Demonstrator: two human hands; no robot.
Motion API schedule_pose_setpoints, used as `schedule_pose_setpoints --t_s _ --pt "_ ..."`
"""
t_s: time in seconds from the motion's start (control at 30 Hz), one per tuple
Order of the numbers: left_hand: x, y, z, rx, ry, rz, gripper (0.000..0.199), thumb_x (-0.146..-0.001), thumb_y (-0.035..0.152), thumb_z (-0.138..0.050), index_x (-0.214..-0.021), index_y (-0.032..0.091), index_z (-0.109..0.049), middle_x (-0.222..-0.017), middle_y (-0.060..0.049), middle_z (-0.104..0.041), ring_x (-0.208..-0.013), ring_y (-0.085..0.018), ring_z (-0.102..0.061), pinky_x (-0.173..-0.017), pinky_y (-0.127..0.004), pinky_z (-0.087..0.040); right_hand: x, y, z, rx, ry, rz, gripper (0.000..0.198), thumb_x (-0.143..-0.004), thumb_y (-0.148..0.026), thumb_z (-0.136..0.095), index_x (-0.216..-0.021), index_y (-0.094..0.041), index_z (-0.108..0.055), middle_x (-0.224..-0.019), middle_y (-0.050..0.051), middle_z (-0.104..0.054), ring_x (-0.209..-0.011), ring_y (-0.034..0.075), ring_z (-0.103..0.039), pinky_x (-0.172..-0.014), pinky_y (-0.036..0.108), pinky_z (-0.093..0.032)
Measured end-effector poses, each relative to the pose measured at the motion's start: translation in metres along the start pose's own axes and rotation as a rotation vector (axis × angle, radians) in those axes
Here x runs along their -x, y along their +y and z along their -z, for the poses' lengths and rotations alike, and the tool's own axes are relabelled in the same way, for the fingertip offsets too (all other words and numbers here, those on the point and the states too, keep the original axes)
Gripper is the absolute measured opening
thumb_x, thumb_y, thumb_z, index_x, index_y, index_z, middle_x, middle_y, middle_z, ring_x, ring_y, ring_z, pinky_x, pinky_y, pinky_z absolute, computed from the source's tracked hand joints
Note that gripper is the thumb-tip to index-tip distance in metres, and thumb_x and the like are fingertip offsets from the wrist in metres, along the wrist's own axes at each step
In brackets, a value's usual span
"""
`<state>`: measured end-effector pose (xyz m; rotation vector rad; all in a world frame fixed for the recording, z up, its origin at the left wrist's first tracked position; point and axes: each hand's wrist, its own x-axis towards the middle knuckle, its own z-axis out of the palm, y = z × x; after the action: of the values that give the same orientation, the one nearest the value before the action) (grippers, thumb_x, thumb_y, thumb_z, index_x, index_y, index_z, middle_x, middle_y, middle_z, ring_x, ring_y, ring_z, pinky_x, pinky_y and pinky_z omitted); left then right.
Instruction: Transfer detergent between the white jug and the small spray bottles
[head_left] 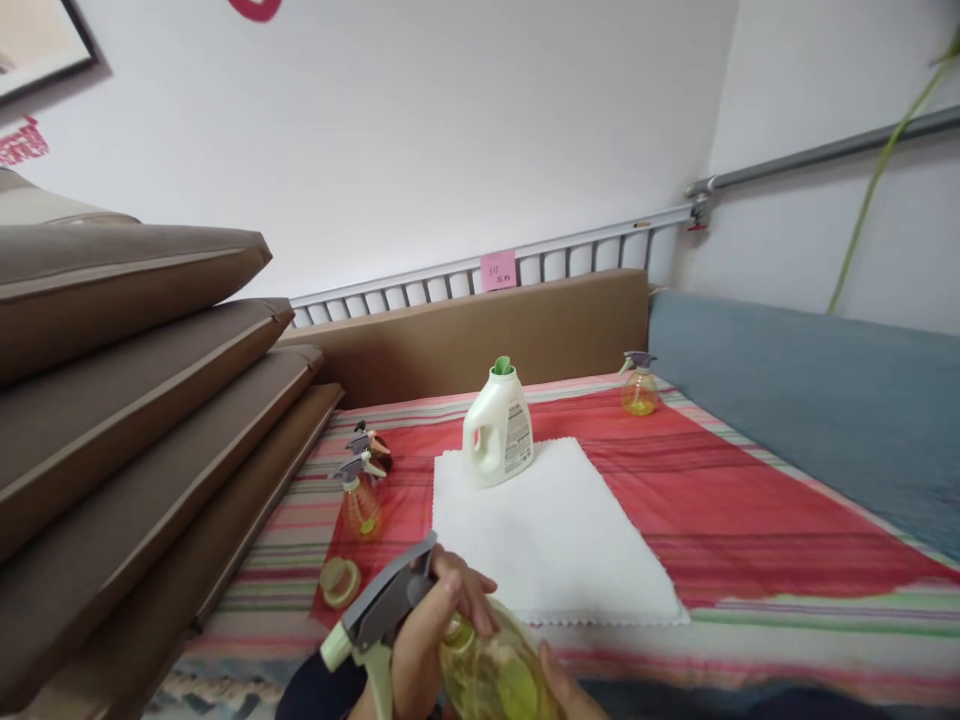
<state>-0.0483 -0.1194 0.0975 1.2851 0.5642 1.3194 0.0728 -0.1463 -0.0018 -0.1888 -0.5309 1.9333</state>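
Note:
My left hand [450,612] is closed around the neck of a clear yellow-tinted spray bottle [499,668] with a grey and pale-green trigger head. The bottle lies tilted, its nozzle toward the left. At the bottle's body, my right hand [568,688] presses from the right side; most of it is cut off by the lower edge. Whether the trigger head is fully screwed down is hidden by the fingers. Beyond the hands stands a white detergent jug [498,430] with a green spout and no cap on top, upright on a white scallop-edged mat [555,545].
A pale round cap [340,582] lies left of the hands. Past it stand an orange-tinted spray bottle [361,508] and a dark bottle [381,452]. Another spray bottle [639,388] stands back right on the red cloth [675,470]. Stacked cushions [150,400] line the left.

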Motion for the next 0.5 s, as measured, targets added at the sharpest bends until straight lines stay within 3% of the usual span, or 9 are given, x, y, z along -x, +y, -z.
schedule_pose_setpoints --t_s 0.1,0.2,0.37,0.5 --pt "0.0 0.002 -0.008 0.0 -0.008 0.005 0.026 -0.082 0.03 -0.052 -0.059 0.019 -0.053 -0.052 0.0 -0.06 -0.056 -0.019 -0.059 -0.079 -0.04 -0.044 0.008 0.004 -0.006 -0.105 0.021 -0.087 0.048 -0.071 -0.053 -0.066 -0.104 -0.018 -0.066 -0.106 0.009 -0.069 -0.107 0.028 -0.057 -0.089 0.045 -0.045" --pt "-0.007 0.008 -0.008 -0.003 0.009 -0.019 0.026 -0.084 0.029 -0.049 -0.061 0.019 -0.053 -0.057 -0.001 -0.061 -0.065 -0.02 -0.061 -0.083 -0.04 -0.042 0.011 0.002 0.002 -0.192 0.066 -0.107 0.049 -0.068 -0.05 -0.071 -0.104 -0.017 -0.067 -0.108 0.009 -0.069 -0.103 0.023 -0.061 -0.088 0.037 -0.047" --pt "-0.013 0.034 0.0 -0.061 0.009 -0.088 0.024 -0.083 0.03 -0.05 -0.062 0.019 -0.054 -0.06 -0.002 -0.06 -0.067 -0.02 -0.059 -0.077 -0.037 -0.042 0.008 0.004 0.037 -0.227 0.103 -0.221 0.05 -0.074 -0.052 -0.065 -0.105 -0.013 -0.067 -0.098 0.013 -0.072 -0.082 0.023 -0.069 -0.057 0.026 -0.053" --pt "-0.01 0.046 -0.003 -0.076 0.007 -0.161 0.022 -0.085 0.028 -0.048 -0.067 0.02 -0.057 -0.064 -0.001 -0.061 -0.066 -0.018 -0.057 -0.079 -0.034 -0.042 0.01 0.003 0.035 -0.233 0.121 -0.236 0.046 -0.074 -0.049 -0.067 -0.101 -0.012 -0.068 -0.095 0.013 -0.073 -0.079 0.024 -0.069 -0.05 0.024 -0.053"
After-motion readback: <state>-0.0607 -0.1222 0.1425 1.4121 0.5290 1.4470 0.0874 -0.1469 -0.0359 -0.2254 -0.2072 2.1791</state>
